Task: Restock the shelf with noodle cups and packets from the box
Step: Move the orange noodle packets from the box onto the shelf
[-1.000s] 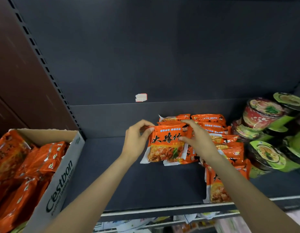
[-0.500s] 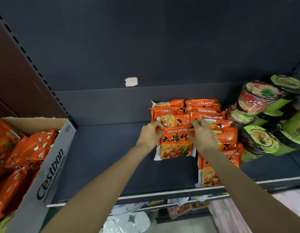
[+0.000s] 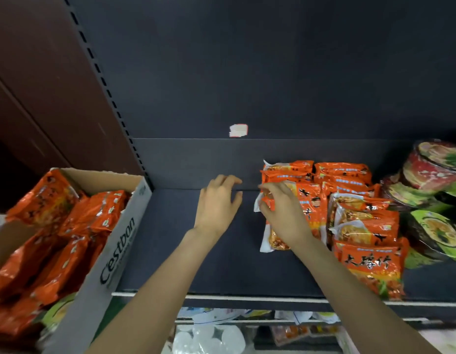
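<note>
Your left hand (image 3: 216, 205) hovers over the bare shelf (image 3: 191, 251), its grip loose, fingers spread, holding nothing. Just right, your right hand (image 3: 283, 213) pinches the near-left orange packet (image 3: 312, 215). Noodle cups (image 3: 431, 190) lie far right; the box (image 3: 119, 241) stands left.

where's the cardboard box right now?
Head view, far left: the cardboard box sits beside the shelf, left of the left hand, holding orange packets.
</note>
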Motion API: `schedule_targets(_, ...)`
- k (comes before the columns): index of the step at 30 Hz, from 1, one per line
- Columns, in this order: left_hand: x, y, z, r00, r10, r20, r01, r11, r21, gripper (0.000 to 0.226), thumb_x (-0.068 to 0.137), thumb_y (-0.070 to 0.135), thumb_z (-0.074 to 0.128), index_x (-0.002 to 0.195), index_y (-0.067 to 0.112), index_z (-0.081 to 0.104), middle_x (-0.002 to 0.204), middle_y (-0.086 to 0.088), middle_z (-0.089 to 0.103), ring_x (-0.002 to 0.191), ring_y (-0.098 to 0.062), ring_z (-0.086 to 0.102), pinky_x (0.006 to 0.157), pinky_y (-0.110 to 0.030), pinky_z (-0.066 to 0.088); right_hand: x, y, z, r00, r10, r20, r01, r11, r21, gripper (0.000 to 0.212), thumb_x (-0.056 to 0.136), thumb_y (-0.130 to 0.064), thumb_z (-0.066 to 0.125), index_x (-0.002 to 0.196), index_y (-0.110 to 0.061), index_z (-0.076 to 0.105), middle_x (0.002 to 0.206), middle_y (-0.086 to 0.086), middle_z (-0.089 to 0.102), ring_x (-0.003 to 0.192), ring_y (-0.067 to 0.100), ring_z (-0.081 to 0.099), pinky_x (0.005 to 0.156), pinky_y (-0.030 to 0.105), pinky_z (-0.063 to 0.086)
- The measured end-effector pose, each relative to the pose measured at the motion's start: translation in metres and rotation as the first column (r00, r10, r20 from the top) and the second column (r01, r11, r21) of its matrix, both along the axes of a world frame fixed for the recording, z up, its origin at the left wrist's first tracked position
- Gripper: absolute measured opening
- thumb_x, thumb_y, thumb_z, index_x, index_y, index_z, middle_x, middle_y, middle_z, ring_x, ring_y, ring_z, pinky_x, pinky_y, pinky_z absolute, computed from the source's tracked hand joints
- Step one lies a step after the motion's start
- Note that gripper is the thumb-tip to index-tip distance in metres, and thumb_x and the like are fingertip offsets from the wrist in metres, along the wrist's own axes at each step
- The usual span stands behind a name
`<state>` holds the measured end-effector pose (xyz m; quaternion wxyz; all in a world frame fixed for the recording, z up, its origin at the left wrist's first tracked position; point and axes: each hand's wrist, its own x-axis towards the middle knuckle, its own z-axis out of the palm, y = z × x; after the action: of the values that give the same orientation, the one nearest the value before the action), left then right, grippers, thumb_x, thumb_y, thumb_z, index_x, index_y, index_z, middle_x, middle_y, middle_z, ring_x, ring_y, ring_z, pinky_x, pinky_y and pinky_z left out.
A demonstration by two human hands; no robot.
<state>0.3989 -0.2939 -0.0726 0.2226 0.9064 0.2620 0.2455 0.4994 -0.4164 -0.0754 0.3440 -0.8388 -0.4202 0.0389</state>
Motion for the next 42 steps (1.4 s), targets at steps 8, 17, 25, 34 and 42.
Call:
schedule_targets(8,-0.138,0.097,-0.001,0.960,0.272,0.061,-0.278,0.947,0.161,0.020,0.086,0.015,0.058,0.105,0.010,0.063,0.101,-0.011,0.060,0.092,-0.033,0.057,0.078,-0.045,0.050,-0.109,0.119,0.006,0.974,0.225,-0.035,-0.224,0.974,0.027,0.028,0.091,-0.015,0.054,0.119,-0.017,0.057,0.112,0.001,0.055,0.108,0.016,0.053,0.091,0.035,0.046)
schedule_targets(17,-0.303,0.251,-0.013,0.866,0.492,-0.094,-0.484,0.870,0.092,0.029,0.085,0.017,0.059,0.114,0.012,0.060,0.109,-0.012,0.058,0.102,-0.034,0.051,0.083,-0.044,0.044,-0.239,0.272,-0.019,0.935,0.342,-0.095,-0.346,0.938,-0.023,0.030,0.092,-0.015,0.053,0.122,-0.016,0.056,0.116,0.001,0.055,0.109,0.016,0.054,0.092,0.028,0.044)
schedule_targets(25,-0.362,0.334,-0.046,0.847,0.375,-0.378,-0.414,0.910,-0.025,0.052,0.089,0.033,0.059,0.137,0.020,0.044,0.130,-0.003,0.048,0.118,-0.027,0.044,0.096,-0.042,0.040,-0.284,0.351,-0.070,0.951,0.289,-0.106,-0.308,0.912,-0.272,0.047,0.092,-0.021,0.054,0.138,-0.017,0.044,0.137,0.005,0.046,0.127,0.020,0.043,0.106,0.031,0.037)
schedule_targets(34,-0.359,0.353,-0.057,0.935,0.240,-0.261,-0.248,0.969,0.000,0.038,0.093,0.027,0.054,0.131,0.026,0.055,0.135,-0.003,0.047,0.122,-0.021,0.043,0.104,-0.034,0.037,-0.271,0.367,-0.103,0.955,0.263,-0.139,-0.296,0.801,-0.521,0.063,0.087,-0.023,0.064,0.143,-0.020,0.035,0.151,0.004,0.030,0.140,0.021,0.027,0.115,0.036,0.025)
schedule_targets(42,-0.332,0.351,-0.049,0.861,0.035,-0.508,0.103,0.965,0.240,0.035,0.098,0.029,0.042,0.132,0.031,0.048,0.147,0.001,0.031,0.132,-0.022,0.030,0.106,-0.035,0.026,-0.263,0.360,-0.102,0.974,0.220,-0.061,-0.215,0.793,-0.570,0.074,0.081,-0.033,0.069,0.144,-0.026,0.031,0.153,0.004,0.022,0.141,0.024,0.020,0.114,0.042,0.024)
